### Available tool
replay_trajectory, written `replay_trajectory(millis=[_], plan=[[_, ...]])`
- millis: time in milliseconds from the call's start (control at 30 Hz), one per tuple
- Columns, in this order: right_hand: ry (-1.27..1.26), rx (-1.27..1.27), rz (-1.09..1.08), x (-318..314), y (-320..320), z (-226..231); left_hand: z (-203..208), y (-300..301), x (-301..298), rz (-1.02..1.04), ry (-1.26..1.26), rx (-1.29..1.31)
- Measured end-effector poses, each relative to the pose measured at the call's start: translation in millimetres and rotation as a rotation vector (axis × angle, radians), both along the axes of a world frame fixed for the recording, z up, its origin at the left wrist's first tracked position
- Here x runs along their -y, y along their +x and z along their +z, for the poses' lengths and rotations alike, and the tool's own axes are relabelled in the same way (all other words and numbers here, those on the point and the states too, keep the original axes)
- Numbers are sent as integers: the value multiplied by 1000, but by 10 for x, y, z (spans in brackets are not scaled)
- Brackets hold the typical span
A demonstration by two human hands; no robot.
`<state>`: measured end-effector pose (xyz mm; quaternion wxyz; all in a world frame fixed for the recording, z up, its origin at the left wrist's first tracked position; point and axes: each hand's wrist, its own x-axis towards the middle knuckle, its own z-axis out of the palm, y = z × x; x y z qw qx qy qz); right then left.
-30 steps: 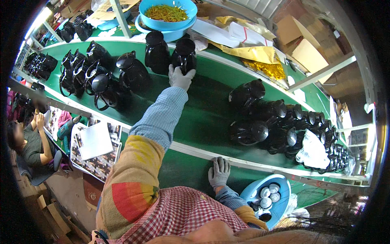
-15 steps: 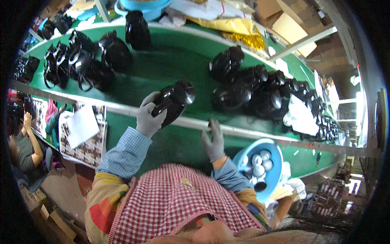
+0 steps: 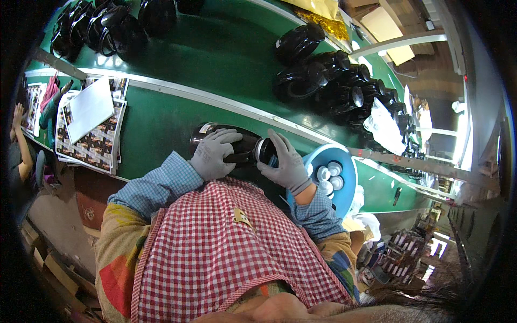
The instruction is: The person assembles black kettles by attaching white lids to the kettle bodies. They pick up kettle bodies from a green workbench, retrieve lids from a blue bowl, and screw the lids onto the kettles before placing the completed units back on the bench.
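Observation:
A glossy black jug [image 3: 245, 142] lies on its side just above the green bench close to my apron, its top end to the right. My gloved left hand [image 3: 216, 154] is closed around the jug's body near its handle, with a pale label showing beyond it. At the top end, my gloved right hand [image 3: 285, 164] has thumb and fingers closed on the black lid [image 3: 265, 151], which has a silvery rim. A light blue basin [image 3: 351, 171] just right of this hand holds several round silver-white caps [image 3: 335, 168].
Black jugs stand in groups on the green belt beyond the metal rail [image 3: 204, 98], at far left and along the right [image 3: 307, 81]. Printed sheets under a white paper [image 3: 92, 110] lie on the left. Another person's arm [image 3: 24, 151] shows at the left edge.
My left hand has brought the jug down and nearer, from over the rail to the near bench. My right hand has moved onto its lid. The view has tilted downward.

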<state>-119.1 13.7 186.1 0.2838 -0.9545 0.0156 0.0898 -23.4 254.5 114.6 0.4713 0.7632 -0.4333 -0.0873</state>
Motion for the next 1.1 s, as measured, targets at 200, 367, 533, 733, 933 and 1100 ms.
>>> replay_trajectory(millis=[200, 367, 533, 733, 933, 1100], plan=[[76, 56, 140, 106, -54, -86, -23, -50, 16, 2, 33, -38], [98, 104, 291, 162, -10, -202, -29, -38, 17, -3, 41, -65], [-50, -72, 115, 141, 99, -151, 50, -22, 41, -29, 159, -153], [-152, -16, 15, 177, 201, -155, 71, -28, 88, 11, 163, -141], [106, 14, -73, 272, 138, -180, -12, -24, 140, 80, 63, -102], [108, 149, -45, 356, 173, -229, -59, -34, 163, 106, 32, -74]])
